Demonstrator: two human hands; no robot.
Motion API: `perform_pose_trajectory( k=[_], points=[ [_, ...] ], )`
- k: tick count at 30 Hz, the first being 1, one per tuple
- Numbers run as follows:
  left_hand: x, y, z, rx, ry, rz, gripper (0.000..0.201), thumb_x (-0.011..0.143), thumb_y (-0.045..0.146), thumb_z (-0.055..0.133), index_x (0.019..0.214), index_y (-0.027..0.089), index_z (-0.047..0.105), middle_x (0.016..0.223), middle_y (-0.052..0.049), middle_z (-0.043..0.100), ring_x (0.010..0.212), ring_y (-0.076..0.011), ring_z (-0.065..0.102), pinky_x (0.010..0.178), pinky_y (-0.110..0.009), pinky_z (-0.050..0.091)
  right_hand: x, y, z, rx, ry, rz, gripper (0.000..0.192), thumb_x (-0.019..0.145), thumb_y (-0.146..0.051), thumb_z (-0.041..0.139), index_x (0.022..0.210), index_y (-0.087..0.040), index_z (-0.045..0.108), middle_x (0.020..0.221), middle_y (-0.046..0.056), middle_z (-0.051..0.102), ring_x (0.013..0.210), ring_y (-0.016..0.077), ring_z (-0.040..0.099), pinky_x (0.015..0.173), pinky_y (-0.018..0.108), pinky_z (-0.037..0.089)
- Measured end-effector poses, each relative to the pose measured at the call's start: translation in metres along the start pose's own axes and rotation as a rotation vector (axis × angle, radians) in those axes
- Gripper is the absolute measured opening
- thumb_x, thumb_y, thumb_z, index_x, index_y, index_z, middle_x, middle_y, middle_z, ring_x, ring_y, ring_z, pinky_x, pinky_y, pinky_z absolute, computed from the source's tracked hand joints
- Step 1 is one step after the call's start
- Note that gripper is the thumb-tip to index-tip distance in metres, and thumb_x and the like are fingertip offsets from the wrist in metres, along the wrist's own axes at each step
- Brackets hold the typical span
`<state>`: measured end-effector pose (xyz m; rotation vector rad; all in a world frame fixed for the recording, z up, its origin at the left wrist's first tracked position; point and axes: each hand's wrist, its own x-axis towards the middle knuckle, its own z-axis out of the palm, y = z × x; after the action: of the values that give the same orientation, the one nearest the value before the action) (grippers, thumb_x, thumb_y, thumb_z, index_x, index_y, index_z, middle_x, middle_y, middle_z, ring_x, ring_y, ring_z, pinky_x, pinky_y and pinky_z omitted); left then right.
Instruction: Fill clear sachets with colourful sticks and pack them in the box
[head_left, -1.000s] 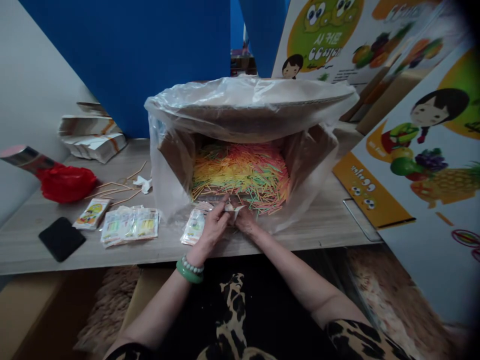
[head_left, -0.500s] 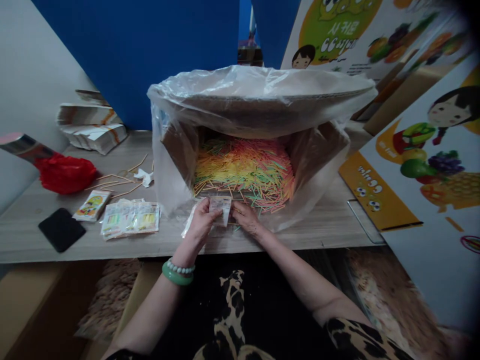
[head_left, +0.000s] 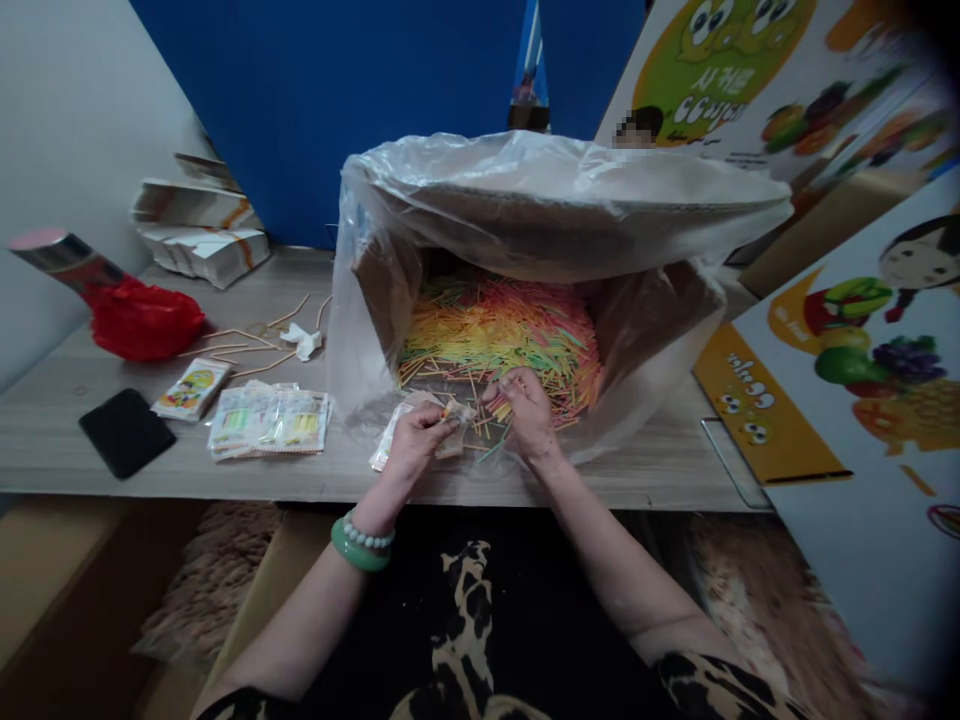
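Note:
A cardboard box point(head_left: 375, 290) lined with a clear plastic bag lies on its side on the wooden table point(head_left: 90, 460), full of thin coloured sticks point(head_left: 502, 330). My left hand point(head_left: 412, 445), with a green bangle on the wrist, pinches a small printed packet point(head_left: 455, 413) at the box mouth. My right hand point(head_left: 525, 410) rests on the sticks at the front of the pile and grips a few of them, some poking out below the palm. More packets point(head_left: 390, 445) lie under my left hand.
A fan of filled packets point(head_left: 270, 420), a single packet point(head_left: 192, 388) and a black phone point(head_left: 126, 432) lie on the left. Behind them are a red bag point(head_left: 142, 320), loose wooden sticks point(head_left: 247, 345) and stacked paper boxes point(head_left: 199, 230). Printed fruit posters point(head_left: 847, 330) stand right.
My right hand has let go of the packet and moved up into the stick pile. My left hand now holds the packet alone. The view has shifted so things sit further right.

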<state>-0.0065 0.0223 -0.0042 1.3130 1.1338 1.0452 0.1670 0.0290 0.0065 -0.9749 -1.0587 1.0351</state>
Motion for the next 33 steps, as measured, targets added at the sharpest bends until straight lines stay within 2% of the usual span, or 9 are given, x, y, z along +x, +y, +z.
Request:
perform_pose_trajectory(
  k=[3,8,12,17,20,24,29,33],
  points=[
    [-0.003,0.004,0.001,0.000,-0.023,-0.007,0.033,0.070,0.032,0.071,0.048,0.018,0.051,0.056,0.002,0.044,0.060,-0.0120,0.040,0.058,-0.026,0.032,0.002,-0.007,0.008,0.045,0.016,0.025,0.020,0.090,-0.040,0.055,0.085,-0.024,0.045,0.069,-0.004,0.065,0.065,0.0145,0.064,0.069,0.030,0.050],
    [-0.006,0.002,0.002,0.015,0.079,-0.067,0.041,0.064,0.034,0.076,0.045,0.018,0.044,0.051,0.005,0.036,0.052,-0.0088,0.031,0.051,-0.025,0.024,0.004,-0.017,0.019,0.033,0.029,-0.005,0.022,0.089,-0.043,0.055,0.087,-0.024,0.044,0.069,-0.003,0.064,0.072,0.0163,0.066,0.075,0.032,0.052],
    [-0.007,0.006,0.003,0.010,0.082,-0.094,0.047,0.064,0.037,0.078,0.046,0.018,0.039,0.048,0.007,0.032,0.048,-0.0066,0.027,0.047,-0.023,0.019,0.001,-0.031,0.033,0.036,0.013,-0.060,0.022,0.092,-0.045,0.052,0.089,-0.024,0.043,0.071,-0.002,0.063,0.074,0.0164,0.066,0.076,0.032,0.052],
    [-0.009,0.019,0.007,-0.004,0.016,-0.166,0.037,0.065,0.037,0.078,0.050,0.017,0.050,0.046,0.006,0.038,0.042,-0.0057,0.030,0.040,-0.021,0.021,-0.004,-0.031,0.047,0.017,-0.010,-0.094,0.020,0.094,-0.043,0.050,0.090,-0.025,0.044,0.077,-0.001,0.066,0.075,0.0158,0.065,0.076,0.032,0.051],
    [-0.011,0.022,0.008,-0.099,-0.038,-0.215,0.033,0.061,0.040,0.081,0.055,0.016,0.059,0.049,0.005,0.046,0.041,-0.0073,0.037,0.036,-0.021,0.029,-0.006,-0.022,0.046,0.051,-0.032,-0.079,0.019,0.093,-0.041,0.053,0.089,-0.025,0.044,0.075,-0.001,0.065,0.073,0.0157,0.064,0.077,0.032,0.052],
    [-0.012,0.019,0.007,-0.233,-0.079,-0.267,0.034,0.057,0.042,0.084,0.061,0.015,0.065,0.053,0.002,0.055,0.041,-0.0088,0.044,0.035,-0.022,0.036,-0.010,-0.020,0.038,0.049,-0.075,-0.064,0.019,0.093,-0.042,0.053,0.088,-0.025,0.045,0.076,0.000,0.066,0.081,0.0178,0.066,0.086,0.037,0.052],
    [-0.013,0.013,0.006,-0.254,-0.102,-0.279,0.032,0.062,0.042,0.082,0.065,0.014,0.066,0.053,0.002,0.055,0.039,-0.0080,0.044,0.034,-0.021,0.036,-0.014,-0.029,0.029,0.003,-0.105,-0.091,0.019,0.092,-0.042,0.053,0.085,-0.025,0.048,0.071,0.000,0.065,0.089,0.0208,0.067,0.093,0.042,0.050],
    [-0.013,0.012,0.007,-0.235,-0.094,-0.259,0.033,0.063,0.040,0.082,0.058,0.016,0.060,0.051,0.003,0.052,0.039,-0.0073,0.042,0.035,-0.021,0.035,-0.014,-0.033,0.026,-0.036,-0.094,-0.127,0.019,0.093,-0.042,0.054,0.085,-0.025,0.050,0.072,0.000,0.064,0.089,0.0207,0.066,0.093,0.042,0.050]
  ],
)
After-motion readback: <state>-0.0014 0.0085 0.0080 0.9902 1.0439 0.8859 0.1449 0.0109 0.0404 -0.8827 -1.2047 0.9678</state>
